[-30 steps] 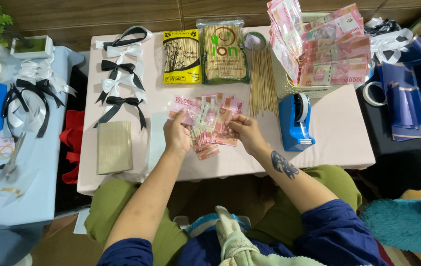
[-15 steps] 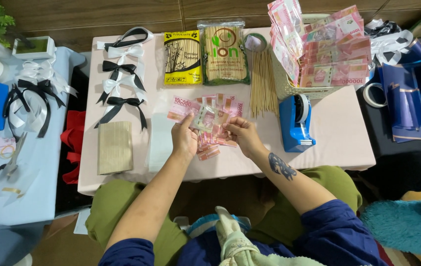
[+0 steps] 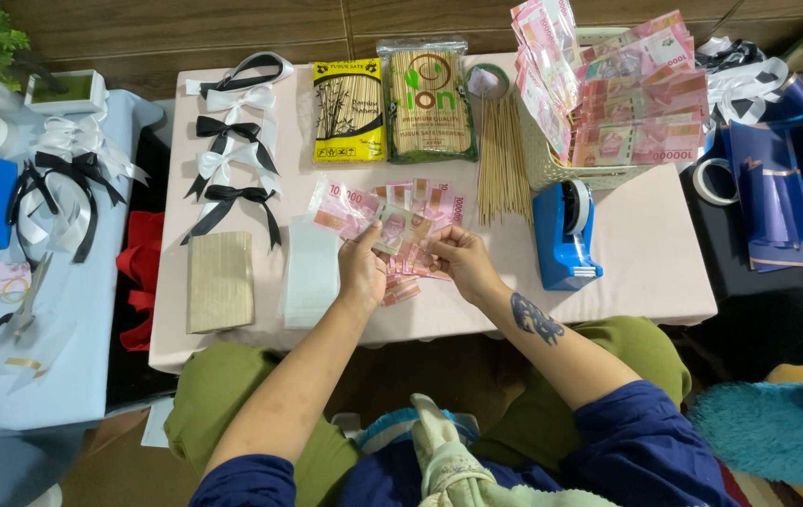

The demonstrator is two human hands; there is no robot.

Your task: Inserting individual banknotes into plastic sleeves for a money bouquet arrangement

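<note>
At the centre of the frame, the left hand (image 3: 361, 269) and right hand (image 3: 458, 263) hold a pink banknote (image 3: 394, 228) between them, fingers pinched on its edges, above a spread of banknotes (image 3: 420, 202) on the pink table (image 3: 646, 253). To the right stands a blue tape dispenser (image 3: 566, 235); above lie loose skewers (image 3: 500, 160); ribbon bows (image 3: 228, 155) occupy the upper left.

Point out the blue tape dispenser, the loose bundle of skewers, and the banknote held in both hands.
Blue tape dispenser (image 3: 564, 237): head view, on its blue body.
Loose skewers (image 3: 501, 161): head view, mid-length of the bundle.
Banknote (image 3: 394, 228): head view, its middle, between the left hand (image 3: 361, 272) and right hand (image 3: 461, 263).
</note>
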